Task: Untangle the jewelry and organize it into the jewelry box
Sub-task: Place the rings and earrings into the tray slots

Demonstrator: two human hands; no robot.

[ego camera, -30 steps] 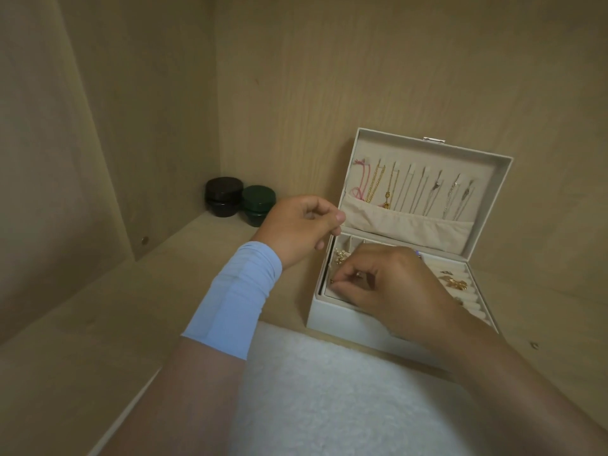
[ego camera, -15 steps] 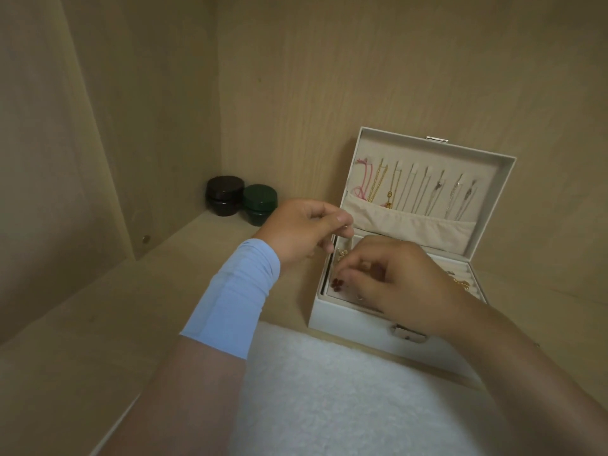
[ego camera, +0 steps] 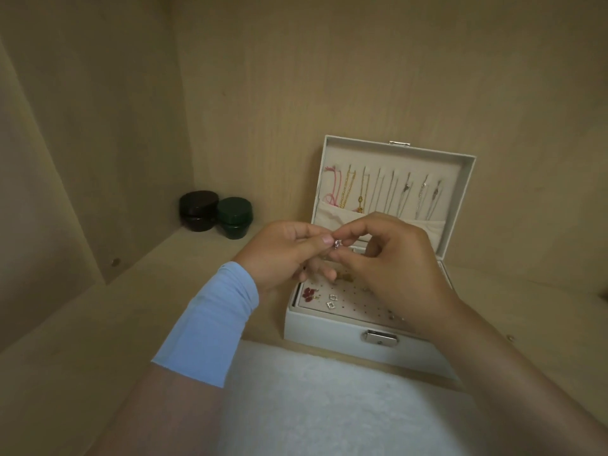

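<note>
A white jewelry box (ego camera: 332, 327) stands open on the wooden shelf, several necklaces (ego camera: 378, 192) hanging inside its lid. In its perforated tray lie a red earring (ego camera: 308, 293) and two small silver square earrings (ego camera: 331, 301). Above the tray both hands meet over one small sparkling silver earring (ego camera: 338, 244). My left hand (ego camera: 283, 255) pinches it between thumb and forefinger. My right hand (ego camera: 391, 258) pinches it from the other side with curled fingers and hides most of the tray's middle.
Two small round jars, one dark brown (ego camera: 198, 210) and one dark green (ego camera: 234, 217), sit in the back left corner. A white fluffy cloth (ego camera: 329, 406) lies on the shelf in front of the box. Wooden walls close in at left and behind.
My right hand has risen out of the tray to meet my left hand above the box, and both now pinch a small silver earring. The tray's front has come into sight.
</note>
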